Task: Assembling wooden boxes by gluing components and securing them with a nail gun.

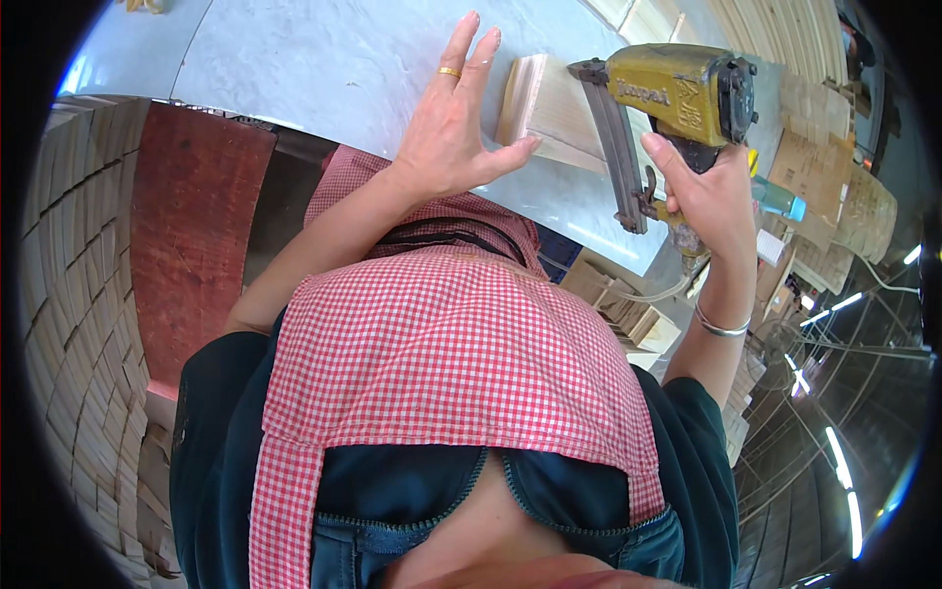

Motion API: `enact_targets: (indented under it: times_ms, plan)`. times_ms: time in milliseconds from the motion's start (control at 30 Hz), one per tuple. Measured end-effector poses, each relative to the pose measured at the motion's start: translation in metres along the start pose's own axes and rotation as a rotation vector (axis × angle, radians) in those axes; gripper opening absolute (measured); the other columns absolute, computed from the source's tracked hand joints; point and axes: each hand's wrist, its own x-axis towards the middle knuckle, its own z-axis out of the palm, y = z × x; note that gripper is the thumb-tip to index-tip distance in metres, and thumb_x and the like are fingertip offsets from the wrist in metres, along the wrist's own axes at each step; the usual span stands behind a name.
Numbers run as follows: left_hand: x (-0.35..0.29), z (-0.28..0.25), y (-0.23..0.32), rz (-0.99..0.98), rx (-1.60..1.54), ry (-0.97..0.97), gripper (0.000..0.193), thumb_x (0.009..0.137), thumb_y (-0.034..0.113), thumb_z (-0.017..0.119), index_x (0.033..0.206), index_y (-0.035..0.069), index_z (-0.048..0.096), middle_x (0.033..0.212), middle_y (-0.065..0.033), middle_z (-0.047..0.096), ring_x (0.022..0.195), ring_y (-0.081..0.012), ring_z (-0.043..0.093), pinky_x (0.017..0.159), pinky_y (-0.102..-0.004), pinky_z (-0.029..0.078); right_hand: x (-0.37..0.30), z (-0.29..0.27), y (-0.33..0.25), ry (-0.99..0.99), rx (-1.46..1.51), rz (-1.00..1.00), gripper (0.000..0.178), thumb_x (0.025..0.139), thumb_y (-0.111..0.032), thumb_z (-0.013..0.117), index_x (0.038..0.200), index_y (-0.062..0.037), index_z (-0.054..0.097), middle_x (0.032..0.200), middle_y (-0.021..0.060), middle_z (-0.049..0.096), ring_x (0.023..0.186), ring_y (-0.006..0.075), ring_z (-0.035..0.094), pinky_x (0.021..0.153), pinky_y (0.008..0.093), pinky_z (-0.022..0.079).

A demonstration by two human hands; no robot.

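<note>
My right hand (708, 194) grips the handle of a yellow and black pneumatic nail gun (672, 83), its nose and magazine angled toward the left and down. An air hose (655, 292) runs from the base of its handle. Behind the nail gun, a pale wooden box-like piece (559, 108) rests on the light grey tabletop (294, 64); the tool hides part of it. My left hand (446, 137) is over the table just left of the wood, fingers stretched and thumb apart, holding nothing. A ring is on one finger.
Stacked wooden pieces (78, 294) form a wall at the left, beside a reddish-brown board (196, 236). More pale wood strips (785, 34) lie at the far right. A bottle with a light blue cap (780, 199) and cardboard (810, 172) are right of the nail gun.
</note>
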Motion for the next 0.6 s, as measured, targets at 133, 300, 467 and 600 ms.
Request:
enact_targets:
  times_ms: [133, 300, 467, 600]
  plan:
    - [-0.002, 0.001, -0.003, 0.014, -0.019, -0.001, 0.103, 0.075, 0.033, 0.081, 0.157, 0.005, 0.025, 0.165, -0.0203, 0.016, 0.146, -0.0403, 0.031, 0.113, -0.0497, 0.041, -0.001, 0.002, 0.0, 0.008, 0.036, -0.011, 0.029, 0.087, -0.018, 0.078, 0.102, 0.0052, 0.071, 0.064, 0.0049, 0.063, 0.043, 0.0095, 0.046, 0.04, 0.0231, 0.037]
    - [0.0, 0.001, 0.001, -0.008, -0.094, 0.053, 0.077, 0.076, 0.038, 0.081, 0.138, 0.006, 0.047, 0.151, -0.0181, 0.041, 0.142, -0.0358, 0.038, 0.116, -0.0501, 0.033, -0.003, -0.003, 0.013, 0.059, 0.087, -0.052, 0.026, 0.087, -0.018, 0.077, 0.099, 0.0044, 0.07, 0.062, 0.0037, 0.061, 0.043, 0.0089, 0.047, 0.039, 0.0227, 0.036]
    - [0.014, -0.004, 0.013, 0.222, 0.166, -0.096, 0.072, 0.069, 0.034, 0.086, 0.127, 0.006, 0.055, 0.148, -0.018, 0.045, 0.139, -0.0343, 0.04, 0.117, -0.0494, 0.032, -0.017, -0.032, 0.044, 0.197, 0.065, 0.128, 0.024, 0.087, -0.018, 0.077, 0.096, 0.0031, 0.07, 0.061, 0.0024, 0.06, 0.044, 0.0084, 0.047, 0.039, 0.0222, 0.036]
    - [0.043, 0.021, 0.045, 0.399, 0.354, -0.258, 0.065, 0.066, 0.034, 0.086, 0.119, 0.007, 0.059, 0.14, -0.0177, 0.05, 0.131, -0.0326, 0.046, 0.113, -0.0488, 0.035, -0.025, -0.039, 0.056, 0.246, 0.046, 0.236, 0.023, 0.087, -0.018, 0.077, 0.093, 0.0022, 0.069, 0.061, 0.0015, 0.059, 0.045, 0.0079, 0.047, 0.04, 0.0221, 0.036]
